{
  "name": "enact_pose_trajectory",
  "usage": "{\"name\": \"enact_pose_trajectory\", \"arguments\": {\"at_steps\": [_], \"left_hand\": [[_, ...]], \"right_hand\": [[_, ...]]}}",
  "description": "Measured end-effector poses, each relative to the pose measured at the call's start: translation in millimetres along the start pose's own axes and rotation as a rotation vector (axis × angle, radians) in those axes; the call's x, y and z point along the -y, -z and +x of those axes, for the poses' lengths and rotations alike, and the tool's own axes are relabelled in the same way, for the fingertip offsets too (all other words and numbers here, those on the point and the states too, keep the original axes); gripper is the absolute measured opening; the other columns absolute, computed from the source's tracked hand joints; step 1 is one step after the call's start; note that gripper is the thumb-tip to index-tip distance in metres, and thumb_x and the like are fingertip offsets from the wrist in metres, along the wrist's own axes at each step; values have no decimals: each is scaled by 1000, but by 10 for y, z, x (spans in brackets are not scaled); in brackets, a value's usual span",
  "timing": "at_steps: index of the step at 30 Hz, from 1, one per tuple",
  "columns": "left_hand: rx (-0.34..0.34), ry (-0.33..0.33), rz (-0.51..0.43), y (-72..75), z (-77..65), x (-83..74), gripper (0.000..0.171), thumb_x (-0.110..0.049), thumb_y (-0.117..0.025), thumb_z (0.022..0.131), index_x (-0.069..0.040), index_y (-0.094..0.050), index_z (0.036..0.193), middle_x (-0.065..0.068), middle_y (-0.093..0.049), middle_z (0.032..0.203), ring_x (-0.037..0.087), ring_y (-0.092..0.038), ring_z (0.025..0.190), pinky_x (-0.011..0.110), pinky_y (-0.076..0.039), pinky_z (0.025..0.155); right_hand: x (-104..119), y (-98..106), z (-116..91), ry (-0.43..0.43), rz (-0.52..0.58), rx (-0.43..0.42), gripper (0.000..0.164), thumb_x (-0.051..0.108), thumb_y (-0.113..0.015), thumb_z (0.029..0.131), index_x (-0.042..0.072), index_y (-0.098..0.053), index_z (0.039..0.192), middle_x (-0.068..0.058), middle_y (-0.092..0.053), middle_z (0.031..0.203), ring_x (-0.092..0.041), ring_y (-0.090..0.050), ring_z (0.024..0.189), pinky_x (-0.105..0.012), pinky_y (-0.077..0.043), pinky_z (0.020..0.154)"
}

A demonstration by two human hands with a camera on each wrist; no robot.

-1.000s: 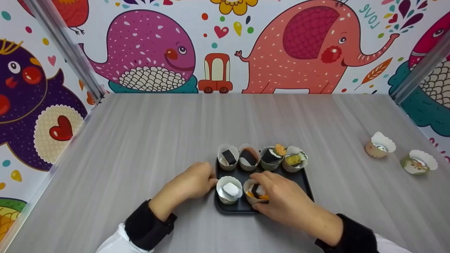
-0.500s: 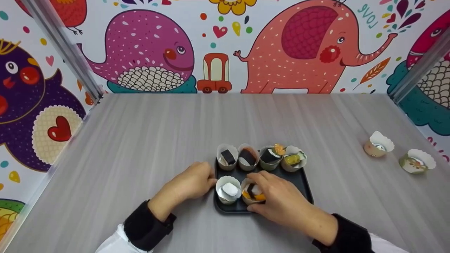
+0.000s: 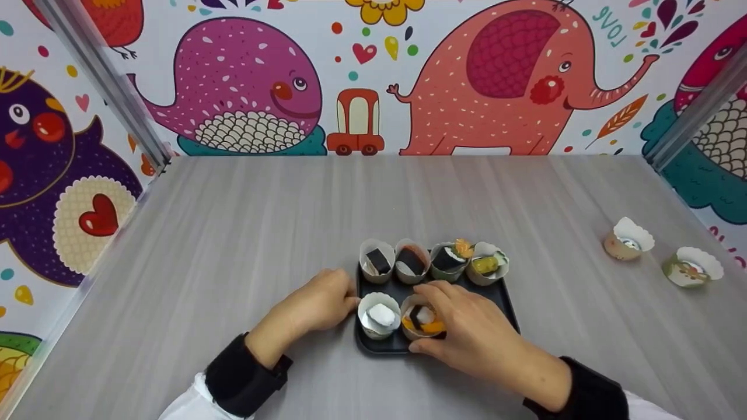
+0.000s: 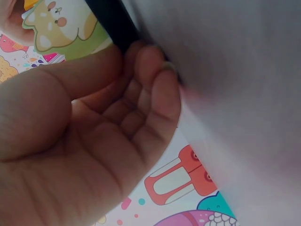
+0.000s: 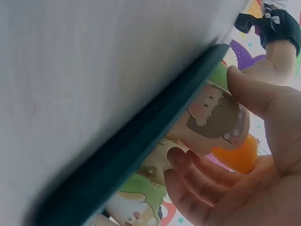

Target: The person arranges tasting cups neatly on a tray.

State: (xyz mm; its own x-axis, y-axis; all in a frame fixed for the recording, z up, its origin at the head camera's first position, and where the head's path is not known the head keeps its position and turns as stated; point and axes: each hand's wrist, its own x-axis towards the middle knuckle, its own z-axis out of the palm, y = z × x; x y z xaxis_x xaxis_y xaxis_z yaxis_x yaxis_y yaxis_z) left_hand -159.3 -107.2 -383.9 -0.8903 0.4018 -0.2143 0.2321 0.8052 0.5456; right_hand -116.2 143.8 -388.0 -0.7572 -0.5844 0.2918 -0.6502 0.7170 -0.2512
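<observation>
In the head view, a black tray (image 3: 388, 347) carries paper baking cups with sushi pieces in them. My right hand (image 3: 475, 332) curves round a paper cup (image 3: 411, 332) in the front row, which holds a sushi piece with orange and a black band. Its thumb lies on the near side, its fingertips at the far rim. In the right wrist view this cup (image 5: 211, 117) stands between thumb and fingers. My left hand (image 3: 327, 300) pinches the tray's left edge; the left wrist view shows curled fingers (image 4: 164, 94) at that edge. Left of the gripped cup stands a cup (image 3: 379, 332) with a white piece.
Several filled cups line the tray's back row, among them a cup (image 3: 490, 274) with a yellow piece. Two more paper cups, one (image 3: 624, 248) beige and one (image 3: 688, 274) green, stand at the table's right. A cartoon-printed wall (image 3: 362, 76) rises behind the grey table (image 3: 262, 210).
My right hand has brought the cup slightly left, close beside the cup with the white piece. Since then its fingers have spread a little while the cup stays put. The left hand has stayed at the tray edge.
</observation>
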Motion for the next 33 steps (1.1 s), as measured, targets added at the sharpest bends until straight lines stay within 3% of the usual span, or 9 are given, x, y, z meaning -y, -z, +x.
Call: {"name": "enact_pose_trajectory", "arguments": {"at_steps": [5, 9, 15, 19, 27, 33], "left_hand": [[-2, -1, -5, -1, -1, 2, 34, -14, -62, 90, -10, -58, 57, -4, -46, 53, 13, -45, 51, 29, -38, 49], [-3, -10, -9, -3, -1, 1, 34, -13, -63, 90, -10, -58, 56, -4, -46, 52, 13, -45, 51, 28, -38, 49], [2, 0, -9, -3, -1, -2, 35, -14, -62, 90, -10, -57, 56, -3, -46, 52, 13, -45, 50, 28, -37, 48], [4, -4, -9, 1, -3, 0, 35, -14, -62, 90, -9, -58, 56, -3, -46, 52, 13, -46, 51, 28, -37, 48], [1, 1, 0, 4, 4, 0, 36, -14, -62, 90, -12, -55, 55, -4, -45, 52, 13, -45, 51, 28, -37, 49], [-1, -5, -7, -10, 0, 1, 37, -14, -63, 90, -13, -52, 54, -5, -44, 52, 12, -44, 50, 27, -36, 48]], "right_hand": [[-14, 174, -32, -35, -4, -74, 72, 61, -71, 71, 14, -57, 124, 4, -57, 118, -12, -56, 104, -35, -49, 86], [-69, 379, -94, -76, 13, -141, 64, 57, -71, 74, 15, -59, 121, 5, -57, 119, -13, -57, 105, -38, -49, 84], [-249, 693, -266, -246, 31, -146, 55, 51, -66, 83, 16, -57, 125, 1, -55, 126, -19, -55, 111, -47, -45, 88], [-448, 845, -399, -310, 19, -193, 56, 45, -68, 84, 12, -55, 127, -6, -55, 128, -27, -53, 113, -54, -42, 87], [-907, 1062, -683, -498, -45, -225, 77, 47, -71, 80, 4, -44, 137, -21, -42, 139, -43, -37, 125, -66, -27, 98], [-1266, 1142, -877, -645, -97, -179, 95, 54, -71, 77, 2, -28, 145, -26, -27, 148, -49, -28, 129, -74, -26, 85]]}}
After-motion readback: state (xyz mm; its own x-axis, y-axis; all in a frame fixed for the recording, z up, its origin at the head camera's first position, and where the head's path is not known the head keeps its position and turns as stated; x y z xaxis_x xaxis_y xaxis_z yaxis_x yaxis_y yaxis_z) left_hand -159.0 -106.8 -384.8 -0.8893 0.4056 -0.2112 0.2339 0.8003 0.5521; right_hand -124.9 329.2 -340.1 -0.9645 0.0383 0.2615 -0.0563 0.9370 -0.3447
